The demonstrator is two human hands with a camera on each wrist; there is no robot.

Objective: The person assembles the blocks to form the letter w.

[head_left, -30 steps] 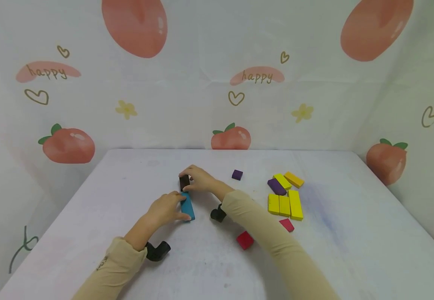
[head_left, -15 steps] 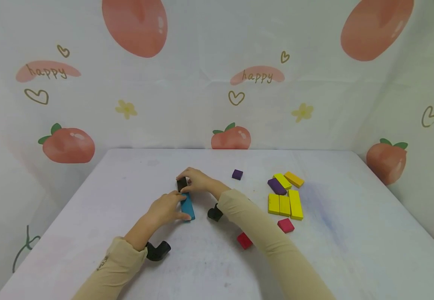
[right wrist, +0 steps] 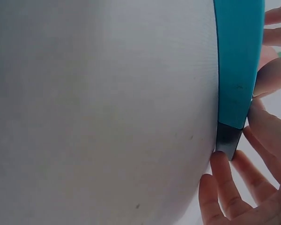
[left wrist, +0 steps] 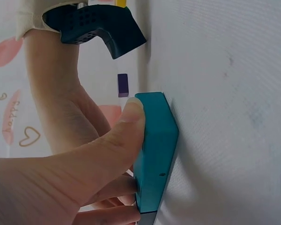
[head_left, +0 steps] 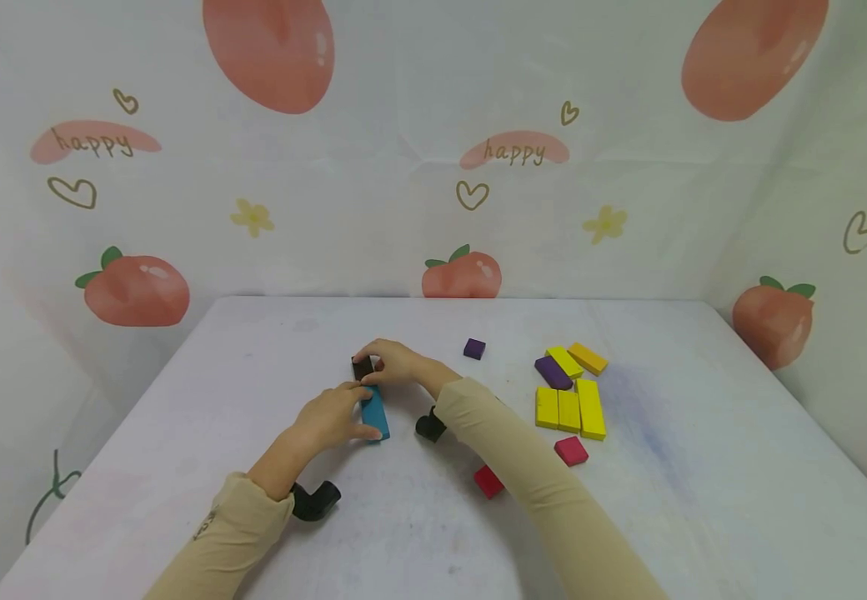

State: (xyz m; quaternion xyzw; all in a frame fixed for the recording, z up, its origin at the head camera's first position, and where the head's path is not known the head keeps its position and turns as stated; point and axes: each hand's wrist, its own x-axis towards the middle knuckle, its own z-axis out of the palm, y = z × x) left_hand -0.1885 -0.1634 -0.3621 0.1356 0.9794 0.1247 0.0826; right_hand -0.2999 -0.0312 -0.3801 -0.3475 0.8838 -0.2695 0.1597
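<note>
A long blue block (head_left: 375, 416) lies on the table left of centre. My left hand (head_left: 328, 417) holds it, thumb at the near end and fingertips over the far part; in the left wrist view the thumb presses the top of the teal-looking block (left wrist: 158, 150). My right hand (head_left: 396, 364) pinches a small black block (head_left: 363, 369) at the far end of the blue one. Seen from the right wrist, the dark block (right wrist: 228, 138) meets the end of the blue block (right wrist: 239, 65), and fingertips touch its outer end.
Several yellow blocks (head_left: 590, 410), an orange block (head_left: 587, 359) and a purple block (head_left: 553, 373) lie at the right. A small purple block (head_left: 474, 349) sits farther back. Red blocks (head_left: 571, 451) lie near the right forearm. Black wrist cameras (head_left: 317, 502) protrude from both sleeves.
My right hand has moved slightly left and nearer, bringing the black block against the blue block's far end. The left hand and blue block have stayed put.
</note>
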